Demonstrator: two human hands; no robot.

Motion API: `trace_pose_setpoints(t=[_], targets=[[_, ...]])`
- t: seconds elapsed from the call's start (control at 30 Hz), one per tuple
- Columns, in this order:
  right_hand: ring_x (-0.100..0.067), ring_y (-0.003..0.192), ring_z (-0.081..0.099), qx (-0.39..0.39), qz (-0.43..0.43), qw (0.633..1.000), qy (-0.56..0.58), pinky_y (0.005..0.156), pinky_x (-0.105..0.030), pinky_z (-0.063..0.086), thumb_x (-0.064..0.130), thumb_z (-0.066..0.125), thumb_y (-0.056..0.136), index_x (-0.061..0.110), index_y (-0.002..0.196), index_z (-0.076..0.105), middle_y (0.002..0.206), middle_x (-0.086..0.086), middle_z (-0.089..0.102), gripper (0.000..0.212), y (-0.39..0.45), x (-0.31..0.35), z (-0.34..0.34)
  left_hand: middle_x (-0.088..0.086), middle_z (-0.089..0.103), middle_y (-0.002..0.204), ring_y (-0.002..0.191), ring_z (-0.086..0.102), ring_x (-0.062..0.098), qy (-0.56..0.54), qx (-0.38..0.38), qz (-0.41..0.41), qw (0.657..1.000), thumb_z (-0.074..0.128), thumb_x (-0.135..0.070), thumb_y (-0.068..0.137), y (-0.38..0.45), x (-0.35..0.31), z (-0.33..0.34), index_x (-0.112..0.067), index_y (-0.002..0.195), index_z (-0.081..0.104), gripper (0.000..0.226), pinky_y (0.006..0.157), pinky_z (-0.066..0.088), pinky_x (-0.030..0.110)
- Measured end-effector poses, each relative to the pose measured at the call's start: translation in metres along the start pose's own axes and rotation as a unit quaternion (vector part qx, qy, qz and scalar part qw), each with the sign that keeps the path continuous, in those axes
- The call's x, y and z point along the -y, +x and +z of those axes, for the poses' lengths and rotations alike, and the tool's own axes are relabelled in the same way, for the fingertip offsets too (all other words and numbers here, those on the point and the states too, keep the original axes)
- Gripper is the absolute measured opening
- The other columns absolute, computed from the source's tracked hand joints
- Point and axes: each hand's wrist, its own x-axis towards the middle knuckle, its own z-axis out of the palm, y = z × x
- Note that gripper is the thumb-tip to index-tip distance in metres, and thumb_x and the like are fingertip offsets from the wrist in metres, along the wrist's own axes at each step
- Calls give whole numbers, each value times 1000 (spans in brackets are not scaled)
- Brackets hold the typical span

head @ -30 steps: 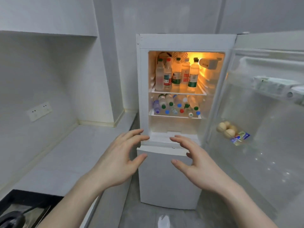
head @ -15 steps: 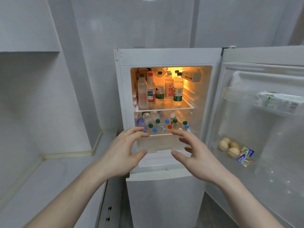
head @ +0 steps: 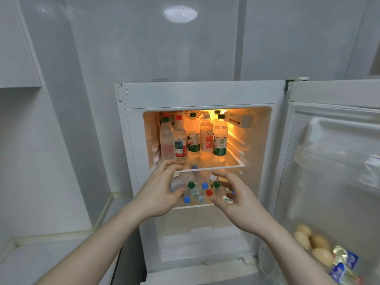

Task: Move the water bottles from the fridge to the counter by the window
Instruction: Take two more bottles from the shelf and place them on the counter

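The small white fridge [head: 197, 95] stands open and lit inside. Several upright water bottles [head: 206, 138] with red, green and white caps fill its upper shelf. More bottles lie on their sides on the lower shelf [head: 197, 190], caps facing me. My left hand [head: 158, 192] reaches in front of the lower shelf with fingers spread, its thumb close to a lying bottle, holding nothing. On the right side of that shelf hovers my right hand [head: 236, 198], fingers loosely spread and empty.
The fridge door [head: 333, 161] hangs open to the right, with eggs [head: 312, 243] and small packets [head: 343, 264] in its lower rack. A grey counter [head: 41, 260] runs along the wall at lower left. A wall cabinet [head: 18, 48] hangs at upper left.
I have come closer to the fridge and the view has tilted up. Both hands have moved forward and up, from below the fridge opening to the lower shelf.
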Motion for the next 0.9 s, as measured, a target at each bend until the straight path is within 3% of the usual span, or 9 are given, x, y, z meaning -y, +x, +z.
trace_pose_setpoints(t=[0.17, 0.37, 0.43, 0.53, 0.67, 0.77, 0.9], targets=[[2, 130, 47, 11, -1, 1000, 23, 106, -33, 53, 27, 73, 95, 59, 134, 48, 133, 41, 45, 56, 79, -29, -2, -8, 19, 163, 149, 29, 18, 21, -19, -50, 998, 70, -30, 91, 85, 20, 15, -26, 153, 38, 71, 122, 30, 37], [-8, 135, 48, 2, 13, 1000, 23, 109, -37, 50, 31, 73, 94, 46, 147, 42, 151, 20, 45, 63, 147, -47, 11, 2, 5, 167, 149, 29, 34, 39, -47, -131, 990, 70, -35, 83, 157, 44, 14, -26, 160, 19, 93, 120, 34, 46], [-10, 136, 48, 7, 12, 999, 30, 108, -33, 48, 30, 73, 95, 44, 149, 40, 153, 18, 44, 65, 162, -53, 17, 6, 6, 167, 151, 24, 36, 69, -60, -144, 985, 71, -34, 81, 176, 48, 10, -27, 161, 11, 101, 122, 30, 46], [-11, 139, 47, -1, 13, 999, 30, 107, -33, 47, 27, 75, 93, 42, 151, 38, 157, 16, 42, 71, 186, -58, 27, 6, 7, 167, 143, 37, 34, 139, -82, -139, 977, 71, -22, 85, 198, 52, 5, -26, 161, 7, 99, 112, 39, 42], [-16, 144, 44, -18, 9, 1000, 24, 113, -48, 48, 32, 76, 91, 43, 155, 32, 162, 14, 38, 79, 221, -57, 36, 7, 3, 170, 144, 39, 32, 193, -43, -132, 971, 66, -22, 91, 222, 55, 2, -25, 162, -9, 103, 111, 38, 45], [-20, 144, 46, -28, 2, 999, 20, 117, -44, 43, 35, 75, 93, 38, 156, 32, 162, 8, 39, 77, 247, -55, 45, 7, 12, 169, 139, 44, 32, 241, -51, -137, 960, 64, -22, 91, 233, 63, 1, -19, 163, -2, 97, 102, 43, 45], [-20, 146, 43, -27, 2, 999, 19, 113, -31, 37, 25, 72, 97, 26, 155, 39, 157, 2, 47, 66, 274, -51, 56, 10, 34, 155, 117, 59, 33, 322, -111, -105, 934, 63, -12, 83, 234, 73, 3, -13, 155, 27, 81, 83, 50, 40]])
